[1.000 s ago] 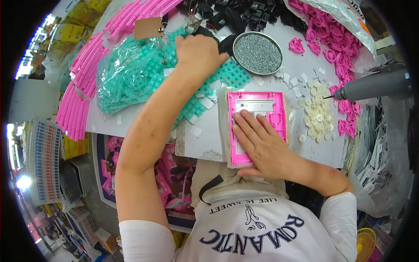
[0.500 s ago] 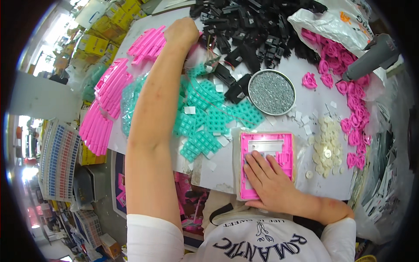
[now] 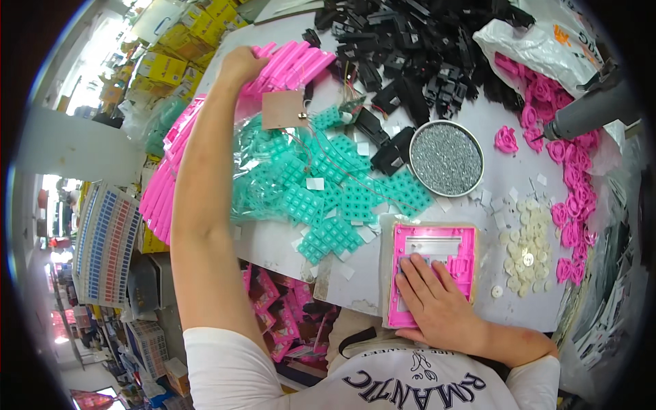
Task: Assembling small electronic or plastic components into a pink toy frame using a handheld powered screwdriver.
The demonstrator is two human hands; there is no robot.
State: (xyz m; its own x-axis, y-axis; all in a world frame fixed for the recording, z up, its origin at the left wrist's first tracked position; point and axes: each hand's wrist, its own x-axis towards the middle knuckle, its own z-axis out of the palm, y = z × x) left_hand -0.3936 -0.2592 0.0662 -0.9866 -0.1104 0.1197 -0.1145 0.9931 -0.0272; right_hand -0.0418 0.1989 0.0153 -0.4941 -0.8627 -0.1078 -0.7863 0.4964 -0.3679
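Pink long pieces at the bench's far left corner are gripped by the left hand. The right hand lies flat, fingers spread, on a pink frame near the front edge, beside green keypads.

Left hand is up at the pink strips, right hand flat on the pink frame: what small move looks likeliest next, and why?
Probably the left hand closes on one strip from the pink strips and lifts it free. Its fingers already sit at that stack's end, while the right hand lies flat on the pink frame, steadying it.
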